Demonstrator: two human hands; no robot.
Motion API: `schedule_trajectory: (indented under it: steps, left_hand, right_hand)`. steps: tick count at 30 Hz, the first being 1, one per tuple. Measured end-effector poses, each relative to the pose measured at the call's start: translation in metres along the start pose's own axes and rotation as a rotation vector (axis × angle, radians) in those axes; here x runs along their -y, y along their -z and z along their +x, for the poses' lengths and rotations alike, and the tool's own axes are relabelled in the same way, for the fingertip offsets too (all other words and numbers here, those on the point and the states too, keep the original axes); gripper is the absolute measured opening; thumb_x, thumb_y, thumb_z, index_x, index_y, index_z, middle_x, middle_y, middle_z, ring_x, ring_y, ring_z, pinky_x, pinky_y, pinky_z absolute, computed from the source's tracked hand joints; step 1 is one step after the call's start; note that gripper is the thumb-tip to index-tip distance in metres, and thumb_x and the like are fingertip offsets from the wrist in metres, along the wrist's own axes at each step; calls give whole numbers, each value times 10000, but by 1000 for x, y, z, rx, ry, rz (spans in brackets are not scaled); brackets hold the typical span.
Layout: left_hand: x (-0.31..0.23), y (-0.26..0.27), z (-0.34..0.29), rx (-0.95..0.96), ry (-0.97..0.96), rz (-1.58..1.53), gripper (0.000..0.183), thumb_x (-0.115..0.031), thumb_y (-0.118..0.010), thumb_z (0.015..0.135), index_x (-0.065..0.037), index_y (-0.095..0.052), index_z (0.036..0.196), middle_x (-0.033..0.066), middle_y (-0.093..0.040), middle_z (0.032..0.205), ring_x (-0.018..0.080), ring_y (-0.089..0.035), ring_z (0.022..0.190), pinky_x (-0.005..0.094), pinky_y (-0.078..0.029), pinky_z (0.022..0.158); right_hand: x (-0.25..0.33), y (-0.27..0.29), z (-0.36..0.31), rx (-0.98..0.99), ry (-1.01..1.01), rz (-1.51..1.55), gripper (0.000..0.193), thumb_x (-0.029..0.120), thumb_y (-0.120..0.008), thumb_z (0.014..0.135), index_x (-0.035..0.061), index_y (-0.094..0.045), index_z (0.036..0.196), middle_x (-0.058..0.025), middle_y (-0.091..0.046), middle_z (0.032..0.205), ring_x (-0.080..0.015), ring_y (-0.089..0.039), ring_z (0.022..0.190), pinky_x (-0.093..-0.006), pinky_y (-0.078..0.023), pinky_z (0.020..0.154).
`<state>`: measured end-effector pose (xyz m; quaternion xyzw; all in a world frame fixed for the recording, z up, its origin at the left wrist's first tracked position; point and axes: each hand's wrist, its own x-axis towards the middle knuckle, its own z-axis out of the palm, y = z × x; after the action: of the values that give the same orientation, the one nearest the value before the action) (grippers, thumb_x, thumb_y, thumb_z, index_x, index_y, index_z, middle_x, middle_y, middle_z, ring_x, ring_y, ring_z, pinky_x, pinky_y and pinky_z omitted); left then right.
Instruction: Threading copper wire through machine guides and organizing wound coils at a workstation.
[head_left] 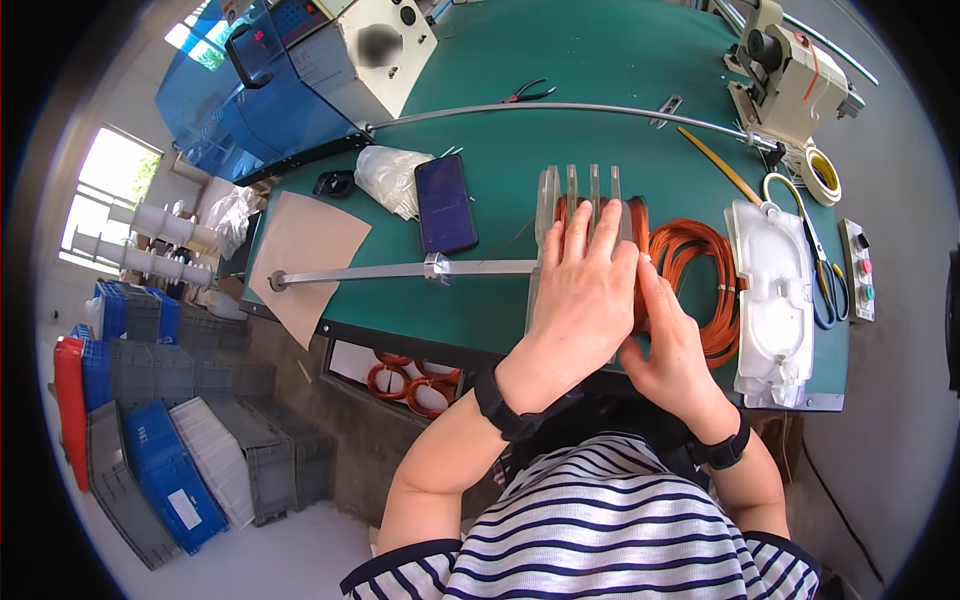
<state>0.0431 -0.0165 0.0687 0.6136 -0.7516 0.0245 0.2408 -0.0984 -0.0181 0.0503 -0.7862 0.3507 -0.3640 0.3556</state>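
My left hand point(585, 290) lies palm down with its fingers stretched out, across a winding former with several clear upright prongs point(594, 182). Reddish-brown wire point(638, 215) is wound on the former, mostly hidden beneath that hand. My right hand point(668, 345) is at the right side of the winding, fingers straight and thumb apart. Its fingertips meet the edge of my left hand. What lies under its palm is hidden. Just right of it rests a loose coil of the same wire point(715, 325) on the green table point(500, 330). A metal bar point(370, 272) runs left from the former.
Right of the coil are a clear plastic holder point(772, 300), scissors point(822, 270) and a tape roll point(820, 178). A phone point(446, 205) and brown paper point(300, 245) lie left. A long rod point(560, 107) crosses behind. An open drawer point(345, 370) holds coils; a blue-covered machine point(265, 95) stands far left.
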Motion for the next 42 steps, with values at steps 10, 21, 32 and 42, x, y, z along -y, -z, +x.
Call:
schedule_trajectory:
  steps: [10, 21, 32, 42]
  left_hand:
    - [18, 8, -7, 13, -23, -149, 225, -81, -542, 847, -4, -496, 1054, 220, -434, 1317, 399, -390, 1238, 465, -317, 1026]
    - [16, 16, -14, -12, 78, -43, 253, -169, -625, 817, -11, -516, 980, 262, -397, 1332, 403, -378, 1252, 460, -342, 1013]
    - [13, 8, -14, -8, 64, -67, 154, -88, -555, 838, -25, -623, 961, 194, -436, 1331, 357, -379, 1256, 455, -334, 982]
    - [25, 30, -29, -1, 269, -243, 240, -107, -580, 854, -25, -529, 1074, 216, -416, 1326, 368, -501, 1116, 406, -451, 889]
  right_hand:
    - [23, 11, 16, -83, 84, -611, 629, 19, -593, 662, -107, -413, 1251, -114, -556, 657, -272, -549, 636, -379, -408, 596]
    - [-48, 136, -34, -398, -262, -447, 324, -46, -576, 788, -20, -611, 1108, -27, -544, 852, -80, -462, 681, -215, -351, 554]
    - [-7, -15, 3, -79, 53, -179, 646, -125, -478, 633, -68, -429, 1275, -265, -439, 1218, -362, -575, 942, -388, -498, 750]
    - [20, 1, 14, -54, 57, -772, 559, 85, -619, 684, -59, -478, 1206, -107, -559, 720, -265, -591, 672, -388, -444, 615]
